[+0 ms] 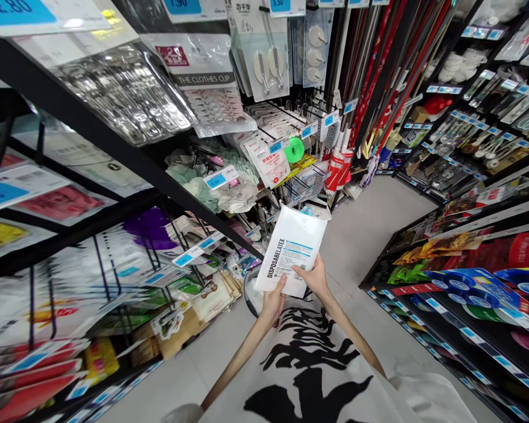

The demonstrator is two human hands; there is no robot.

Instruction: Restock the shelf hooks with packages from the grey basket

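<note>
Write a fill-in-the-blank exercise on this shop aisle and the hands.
1. The left hand and right hand together hold a ____ packet.
2. Its bold side print reads disposable ____.
3. The shelf price tags each carry a ____ patch.
4. The white shirt bears a ____ pattern.
Missing words: white; latex; blue; black.

A shop aisle is running ahead. Packaged housewares are hanging on black shelving (114,147) at left, blue price tags (221,178) are lining shelf edges, and mops (379,76) are standing far off.
</note>
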